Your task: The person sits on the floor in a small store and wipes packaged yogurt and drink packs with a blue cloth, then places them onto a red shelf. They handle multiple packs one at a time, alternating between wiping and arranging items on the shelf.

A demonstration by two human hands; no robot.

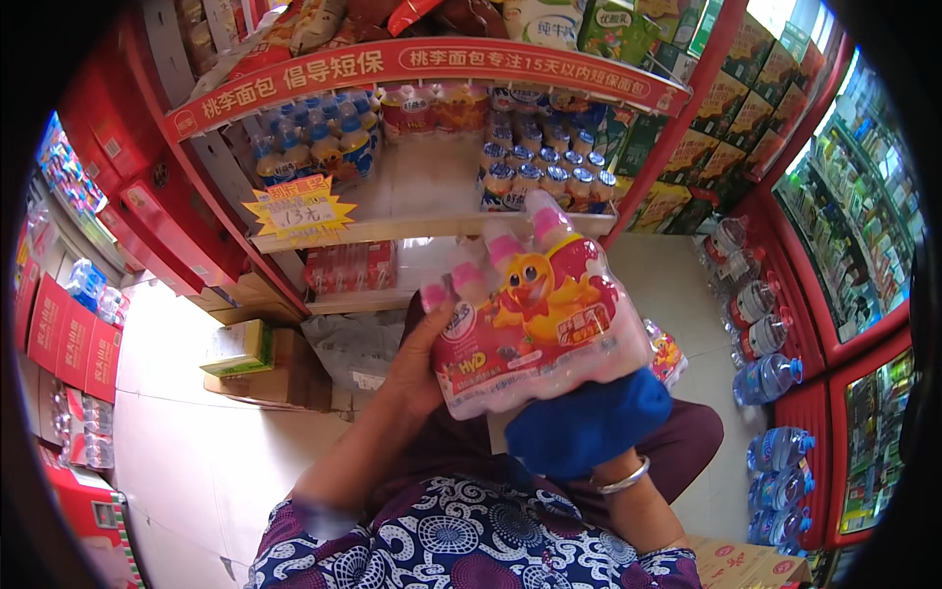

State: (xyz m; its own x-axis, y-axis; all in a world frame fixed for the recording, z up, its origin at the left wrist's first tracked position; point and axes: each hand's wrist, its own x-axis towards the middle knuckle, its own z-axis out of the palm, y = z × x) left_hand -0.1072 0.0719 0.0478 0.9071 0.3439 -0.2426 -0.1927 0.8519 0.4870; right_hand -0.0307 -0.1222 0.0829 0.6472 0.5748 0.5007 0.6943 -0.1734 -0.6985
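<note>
My left hand (423,361) grips the left end of a shrink-wrapped pack of pink-capped drink bottles (541,316), tilted above my lap. My right hand (611,442) is mostly hidden by a blue cloth (589,423), which lies against the pack's lower edge; its fingers cannot be seen. Behind the pack stands a shelf (434,221). On it are blue-capped bottle packs (316,147) at the left, pink packs (434,110) at the back and small blue-topped bottles (548,173) at the right. Another wrapped pack (666,353) shows partly beyond the held one, at its right.
A yellow-green box (239,347) rests on a cardboard carton (283,375) left of my knees. A grey plastic bag (349,346) lies under the lower shelf. Large water bottles (769,379) line the floor along red glass-door coolers (828,280) at the right. Red cartons (73,339) stand far left.
</note>
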